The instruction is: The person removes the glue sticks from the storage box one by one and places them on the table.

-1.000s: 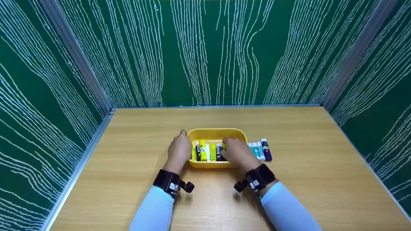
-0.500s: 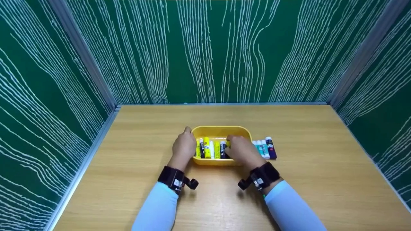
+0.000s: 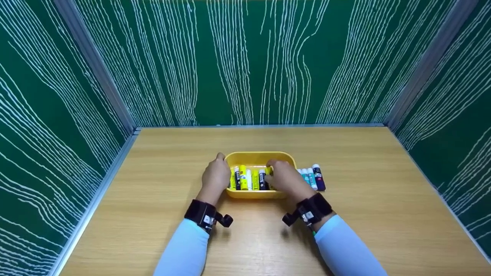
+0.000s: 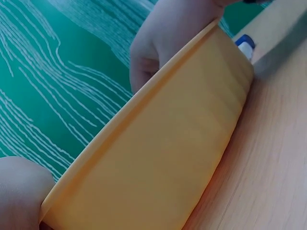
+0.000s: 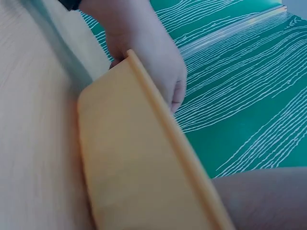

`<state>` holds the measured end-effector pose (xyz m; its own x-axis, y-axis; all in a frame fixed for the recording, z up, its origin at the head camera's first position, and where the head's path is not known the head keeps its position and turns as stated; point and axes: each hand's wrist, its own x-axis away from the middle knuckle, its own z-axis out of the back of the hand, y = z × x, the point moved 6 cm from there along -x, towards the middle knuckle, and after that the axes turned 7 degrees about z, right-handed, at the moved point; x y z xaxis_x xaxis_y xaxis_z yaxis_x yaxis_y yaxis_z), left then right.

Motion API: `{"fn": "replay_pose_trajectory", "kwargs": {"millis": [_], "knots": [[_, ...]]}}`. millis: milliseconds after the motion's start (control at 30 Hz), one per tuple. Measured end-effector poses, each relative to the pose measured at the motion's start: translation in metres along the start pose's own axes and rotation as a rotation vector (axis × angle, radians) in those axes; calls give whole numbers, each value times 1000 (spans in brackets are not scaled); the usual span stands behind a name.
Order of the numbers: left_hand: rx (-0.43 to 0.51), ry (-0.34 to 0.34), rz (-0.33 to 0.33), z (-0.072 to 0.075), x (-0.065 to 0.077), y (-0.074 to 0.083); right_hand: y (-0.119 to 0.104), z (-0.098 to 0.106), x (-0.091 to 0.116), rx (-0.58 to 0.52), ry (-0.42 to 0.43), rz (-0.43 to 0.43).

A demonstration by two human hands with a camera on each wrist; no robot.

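A yellow plastic bin (image 3: 257, 194) rests on the table, with a row of several glue sticks inside: yellow ones such as the tall glue stick (image 3: 243, 178), black ones and a white one. My left hand (image 3: 215, 176) grips the bin's left rim; the left wrist view shows the bin's outer wall close up. Reaching over the right end, my right hand (image 3: 287, 177) has its fingers down inside the bin, pinching a yellow glue stick (image 3: 268, 170) at the right of the row. The hand hides most of that stick. In the right wrist view the bin wall covers the fingertips.
Just right of the bin, several white-and-teal glue sticks (image 3: 310, 179) and a dark blue one (image 3: 318, 178) lie side by side on the wooden table (image 3: 245, 237). Green panels with white streaks (image 3: 280, 69) stand behind and at both sides.
The head view has shifted slightly. Both hands keep their places at the bin, the right fingers moving only a little around the yellow glue stick.
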<state>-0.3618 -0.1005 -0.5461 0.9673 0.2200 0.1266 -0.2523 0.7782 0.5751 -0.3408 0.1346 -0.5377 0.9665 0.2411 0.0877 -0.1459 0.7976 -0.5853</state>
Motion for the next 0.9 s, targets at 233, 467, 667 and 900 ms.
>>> {"fn": "replay_pose_trajectory", "kwargs": {"millis": [233, 467, 667, 900], "knots": [[5, 3, 9, -1, 1, -2, 0, 34, 9, -158, -30, -12], [13, 1, 5, -2, 0, 1, 19, 84, 21, -208, 0, 58], [-8, 13, 0, -1, 0, 1, 45, 114, 31, -225, -7, 17], [-18, 19, -19, 2, 2, 3, 89, 134, 35, -188, -23, -73]]}}
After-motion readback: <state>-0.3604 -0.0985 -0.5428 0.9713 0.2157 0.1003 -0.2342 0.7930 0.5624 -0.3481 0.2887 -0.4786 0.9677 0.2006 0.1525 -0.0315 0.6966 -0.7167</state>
